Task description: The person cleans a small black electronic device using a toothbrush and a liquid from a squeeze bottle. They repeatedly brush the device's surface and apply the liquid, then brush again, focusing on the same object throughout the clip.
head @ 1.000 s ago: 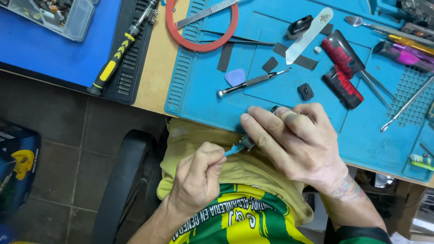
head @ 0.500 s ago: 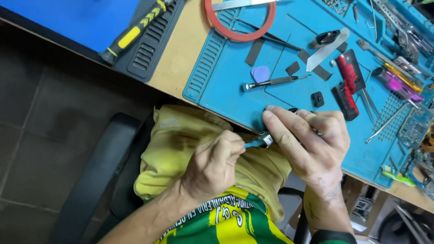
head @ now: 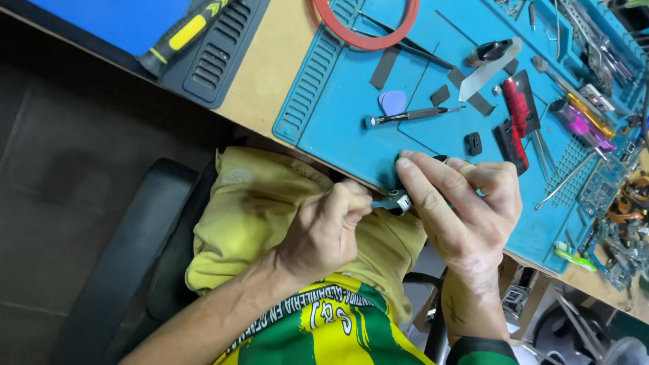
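Note:
My left hand (head: 324, 233) is closed in a fist on a thin blue-tipped tool, its tip against a small metal part (head: 399, 201). My right hand (head: 466, 213) pinches that small metal part between thumb and fingers at the near edge of the blue work mat (head: 345, 128). Both hands meet just over my lap, above yellow shorts (head: 263, 209). Most of the part is hidden by my fingers.
On the mat lie a small screwdriver (head: 405, 116), a purple pick (head: 392, 101), a red ring (head: 365, 34), red-handled cutters (head: 517, 101), tweezers, dark strips and a small black piece (head: 474, 143). A yellow-and-black screwdriver (head: 179, 34) rests on a dark tray at left.
The view has shifted and tilted, so the table now sits higher and further right. My hands stay together on the small part, the left hand pressed closer to it.

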